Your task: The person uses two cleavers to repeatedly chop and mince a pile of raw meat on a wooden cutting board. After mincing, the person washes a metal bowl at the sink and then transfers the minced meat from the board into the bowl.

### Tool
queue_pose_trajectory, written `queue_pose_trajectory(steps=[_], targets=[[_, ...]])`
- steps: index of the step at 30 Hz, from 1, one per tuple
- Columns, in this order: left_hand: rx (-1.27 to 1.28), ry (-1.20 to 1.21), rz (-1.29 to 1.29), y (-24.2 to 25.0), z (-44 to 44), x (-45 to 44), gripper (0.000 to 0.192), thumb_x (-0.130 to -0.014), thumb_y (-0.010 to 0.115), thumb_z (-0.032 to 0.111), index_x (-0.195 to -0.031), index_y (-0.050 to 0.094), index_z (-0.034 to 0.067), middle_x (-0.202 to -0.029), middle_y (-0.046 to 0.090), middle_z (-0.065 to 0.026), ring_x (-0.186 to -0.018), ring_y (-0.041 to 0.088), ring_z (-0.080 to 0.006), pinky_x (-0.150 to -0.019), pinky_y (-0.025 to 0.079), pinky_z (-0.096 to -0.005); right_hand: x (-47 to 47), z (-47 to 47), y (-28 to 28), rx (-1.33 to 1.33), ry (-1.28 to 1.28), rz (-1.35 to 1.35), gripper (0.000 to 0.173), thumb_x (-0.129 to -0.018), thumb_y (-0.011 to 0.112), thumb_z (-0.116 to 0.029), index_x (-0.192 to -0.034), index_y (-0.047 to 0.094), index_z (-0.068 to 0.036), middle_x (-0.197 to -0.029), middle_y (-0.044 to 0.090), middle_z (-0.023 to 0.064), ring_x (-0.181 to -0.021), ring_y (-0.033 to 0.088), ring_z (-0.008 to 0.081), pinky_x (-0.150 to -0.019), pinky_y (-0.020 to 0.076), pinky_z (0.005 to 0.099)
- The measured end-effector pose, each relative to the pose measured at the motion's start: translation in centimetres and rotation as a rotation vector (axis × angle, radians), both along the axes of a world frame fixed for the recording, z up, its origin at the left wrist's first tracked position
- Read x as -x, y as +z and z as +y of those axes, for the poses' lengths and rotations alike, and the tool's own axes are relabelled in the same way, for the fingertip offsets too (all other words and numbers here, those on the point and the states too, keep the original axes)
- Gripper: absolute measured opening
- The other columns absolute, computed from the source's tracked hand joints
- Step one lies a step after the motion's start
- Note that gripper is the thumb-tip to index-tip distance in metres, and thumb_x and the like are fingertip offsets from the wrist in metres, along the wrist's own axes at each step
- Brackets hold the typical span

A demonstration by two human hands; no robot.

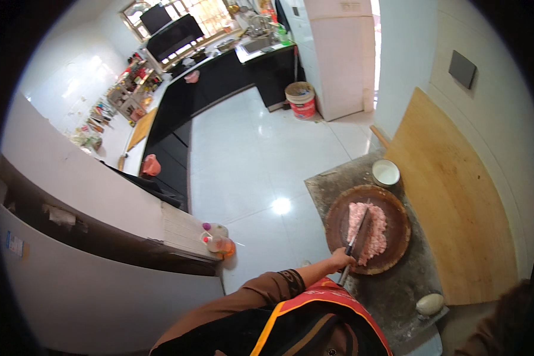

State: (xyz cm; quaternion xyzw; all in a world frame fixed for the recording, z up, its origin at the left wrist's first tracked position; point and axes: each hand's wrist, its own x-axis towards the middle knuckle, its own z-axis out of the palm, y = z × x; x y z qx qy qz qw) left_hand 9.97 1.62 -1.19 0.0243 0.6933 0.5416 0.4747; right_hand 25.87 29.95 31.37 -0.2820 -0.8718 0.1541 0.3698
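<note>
My left hand (341, 259) reaches in from the lower left and is closed around the handle of a kitchen knife or cleaver (361, 227). A metal handle end sticks out below the fist; whether it belongs to a second knife I cannot tell. The blade lies over pink minced meat (376, 238), spread on a round wooden chopping block (398, 240). My right hand is out of view; a brown sleeve (494, 322) shows at the lower right. A white bowl (386, 172) stands just beyond the block.
The block rests on a worn grey table (320, 180) with a pale oval object (430, 305) near its corner. A large wooden board (454, 200) leans against the wall at right. Plastic bottles (220, 244) and a bucket (301, 100) stand on the floor. A kitchen counter lies beyond.
</note>
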Motion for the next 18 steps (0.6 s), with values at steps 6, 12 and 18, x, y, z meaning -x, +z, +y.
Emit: queue_pose_trajectory(steps=[6,12,18], targets=[[-0.01,-0.037,-0.019,1.4,-0.2,0.4,0.021,-0.062,0.069,0.006,-0.075,0.054,0.003,-0.061,0.061,-0.0123,-0.05,0.06,-0.0241,-0.045,0.046,-0.0381,-1.0,0.5,-0.4,0.003,-0.051,-0.034,0.022,-0.089,0.051,-0.021,-0.086,0.064,-0.003,-0.085,0.066,0.0127,-0.074,0.061,0.0217,-0.069,0.0493,0.0366],[0.062,-0.051,0.144,1.4,-0.3,0.0,0.022,-0.062,0.071,0.007,-0.075,0.053,0.003,-0.064,0.061,-0.0119,-0.052,0.06,-0.0246,-0.044,0.045,-0.039,-2.3,1.1,-0.2,0.003,-0.077,-0.034,0.021,-0.088,0.053,-0.021,-0.086,0.063,-0.003,-0.085,0.065,0.0122,-0.074,0.061,0.0213,-0.069,0.0491,0.0364],[0.053,-0.155,0.012,0.2,-0.2,0.5,0.02,-0.071,0.068,0.009,-0.083,0.051,0.003,-0.063,0.063,-0.0113,-0.051,0.062,-0.021,-0.044,0.047,-0.033,-2.1,0.7,0.1,0.001,-0.086,-0.015,0.02,-0.087,0.054,-0.022,-0.086,0.062,-0.003,-0.084,0.065,0.0118,-0.074,0.06,0.021,-0.069,0.0489,0.0361]])
